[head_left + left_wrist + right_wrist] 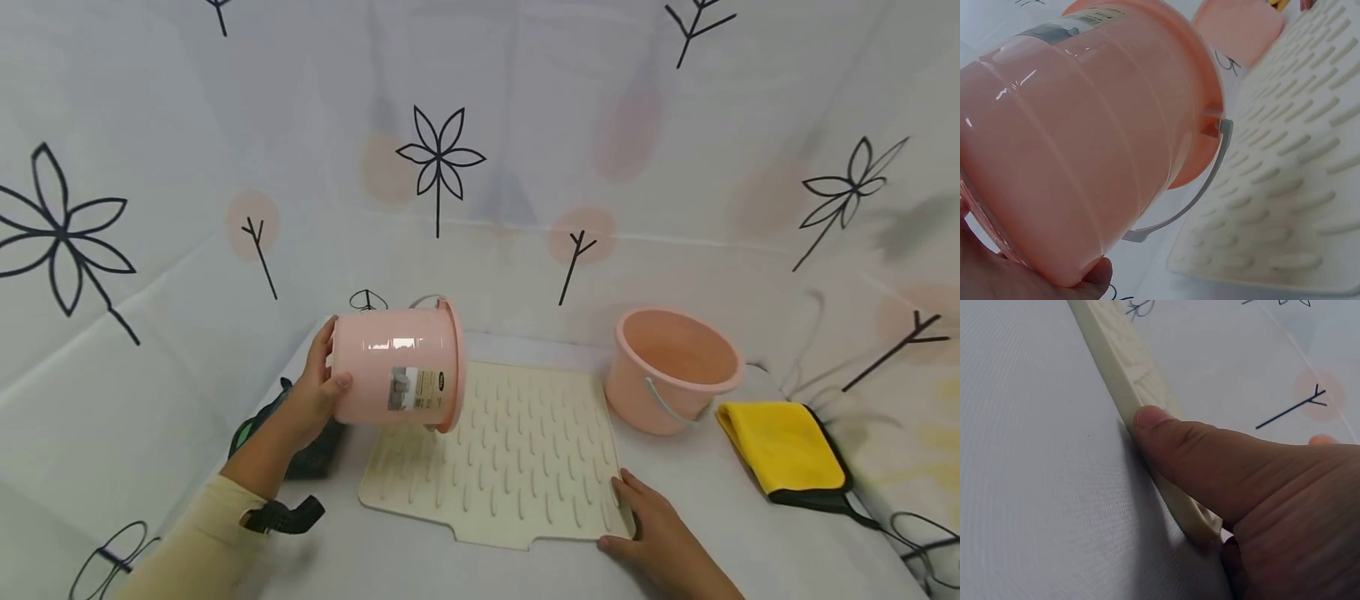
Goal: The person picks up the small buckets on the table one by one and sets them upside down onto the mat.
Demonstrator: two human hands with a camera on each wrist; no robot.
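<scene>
My left hand grips a pink bucket by its base, thumb on the side wall. The bucket lies tipped sideways above the left part of a cream draining board, its mouth facing right and a printed label toward me. In the left wrist view its grey handle hangs below the wall. My right hand holds the board's near right corner, with the thumb against the rim and the fingers along the right edge. Rows of short raised ridges cover the board.
A second pink bucket stands upright at the board's far right corner. Right of it lies a yellow cloth-like piece with black trim. A dark item sits behind my left forearm. Patterned white fabric rises behind the table.
</scene>
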